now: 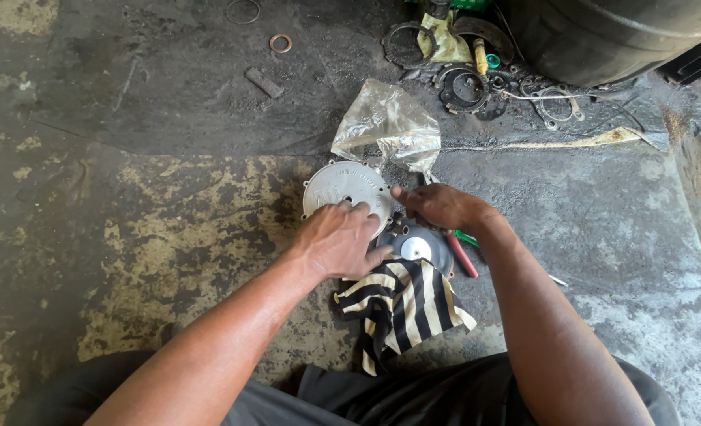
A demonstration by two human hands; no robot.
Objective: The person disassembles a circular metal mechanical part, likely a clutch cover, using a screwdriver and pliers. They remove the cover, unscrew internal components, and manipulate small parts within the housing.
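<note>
— Beside the striped cloth (402, 308), what sits under the hands?

— One round grey metal cover (343, 188), lying flat on the stained floor (129, 237) just up and left of the cloth. The left hand (336, 239) rests on its near edge, fingers bent down over the rim; whether they pinch it I cannot tell. At the cloth's upper edge lies one dark disc with a bright centre (420, 246), touching the cloth. The right hand (437, 205) is just above that disc, fingertips pressed down at the cover's right rim. So the two hands are close together, nearly touching.

— How would the cover handle?

— Stiff and probably fairly heavy for its size, likely cast metal. It looks dusty or greasy, so perhaps slick. The rim with its small ears seems the surest hold.

— Anything else near the cloth?

— One red-handled tool (462, 256) to its upper right, partly hidden by the right forearm. One crumpled clear plastic bag (388, 122) beyond the cover. Farther up, one copper ring (280, 43), and a jumble of gaskets and rings (477, 79) by a big dark drum (603, 31); too tangled to count.
</note>
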